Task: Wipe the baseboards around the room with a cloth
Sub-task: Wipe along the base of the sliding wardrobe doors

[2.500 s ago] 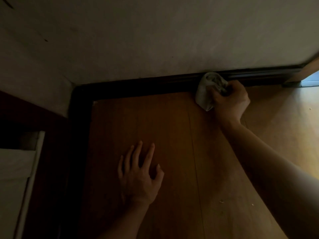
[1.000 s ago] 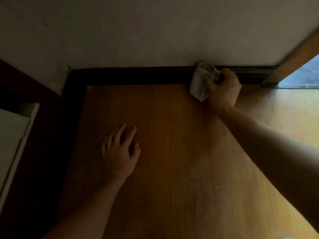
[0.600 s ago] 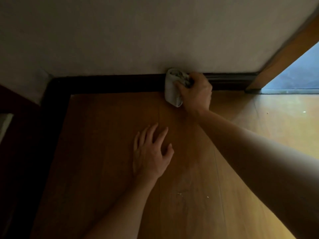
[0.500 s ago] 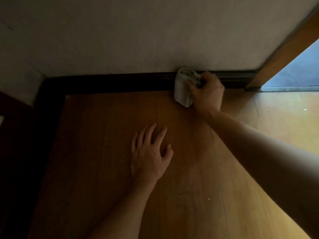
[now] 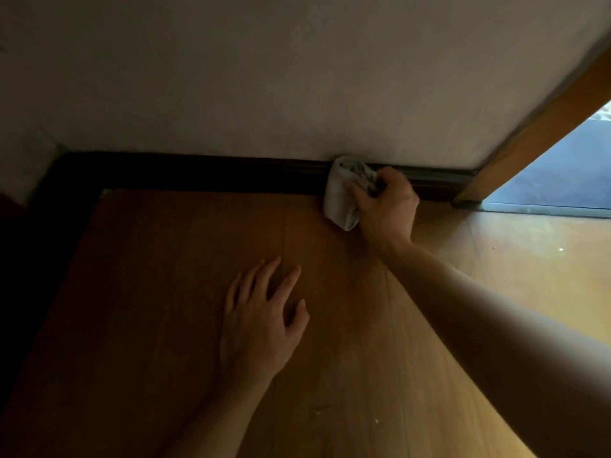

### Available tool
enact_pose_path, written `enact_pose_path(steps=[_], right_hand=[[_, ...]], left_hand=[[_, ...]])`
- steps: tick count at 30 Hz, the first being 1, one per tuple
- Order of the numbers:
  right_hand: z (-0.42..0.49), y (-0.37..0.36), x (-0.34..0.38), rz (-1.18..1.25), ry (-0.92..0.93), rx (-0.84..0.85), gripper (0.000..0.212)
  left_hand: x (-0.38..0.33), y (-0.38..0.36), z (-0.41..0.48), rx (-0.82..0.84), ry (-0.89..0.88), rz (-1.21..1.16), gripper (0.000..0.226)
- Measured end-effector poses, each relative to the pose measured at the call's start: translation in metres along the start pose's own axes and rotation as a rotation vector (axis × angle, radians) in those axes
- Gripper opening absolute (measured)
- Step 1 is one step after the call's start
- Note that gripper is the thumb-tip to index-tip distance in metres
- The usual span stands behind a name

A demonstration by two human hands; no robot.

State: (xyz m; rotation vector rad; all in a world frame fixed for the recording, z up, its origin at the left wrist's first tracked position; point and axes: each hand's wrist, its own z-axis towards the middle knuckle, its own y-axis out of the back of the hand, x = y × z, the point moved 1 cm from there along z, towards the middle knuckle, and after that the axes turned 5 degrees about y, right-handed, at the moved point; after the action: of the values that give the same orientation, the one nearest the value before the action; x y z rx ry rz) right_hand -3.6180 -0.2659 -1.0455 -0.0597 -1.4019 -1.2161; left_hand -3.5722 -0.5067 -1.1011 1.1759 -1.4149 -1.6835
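Currently, cloth (image 5: pixel 340 200) touches baseboard (image 5: pixel 231 173) near door frame (image 5: pixel 529 133).

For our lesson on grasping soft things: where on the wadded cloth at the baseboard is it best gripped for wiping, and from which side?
Grip the cloth by its bunched upper folds, from the room side, as the right hand does; that likely presses its smooth face to the baseboard.
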Motion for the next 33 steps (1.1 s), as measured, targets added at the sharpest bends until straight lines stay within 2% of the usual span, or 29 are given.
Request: enact_pose_path(steps=[7,15,20,24,33], right_hand=[[0.008,0.044,-0.028,-0.066,-0.167,-0.143,0.033],[0.008,0.028,-0.011,-0.029,-0.111,-0.061,0.031],[0.017,0.066,-0.042,-0.12,-0.177,-0.152,0.03],[0.019,0.083,-0.061,-0.136,-0.258,-0.212,0.043],[0.0,0.026,-0.025,-0.082,-0.168,-0.128,0.028]], left_hand=[[-0.003,0.0,-0.002,-0.006,-0.004,-0.001,0.057],[-0.004,0.001,-0.001,-0.001,-0.005,0.0,0.057],[-0.003,0.001,-0.002,-0.012,-0.008,-0.029,0.056],[-0.004,0.001,-0.002,-0.015,-0.015,-0.025,0.056],[-0.005,0.001,-0.001,-0.008,-0.002,-0.009,0.057]])
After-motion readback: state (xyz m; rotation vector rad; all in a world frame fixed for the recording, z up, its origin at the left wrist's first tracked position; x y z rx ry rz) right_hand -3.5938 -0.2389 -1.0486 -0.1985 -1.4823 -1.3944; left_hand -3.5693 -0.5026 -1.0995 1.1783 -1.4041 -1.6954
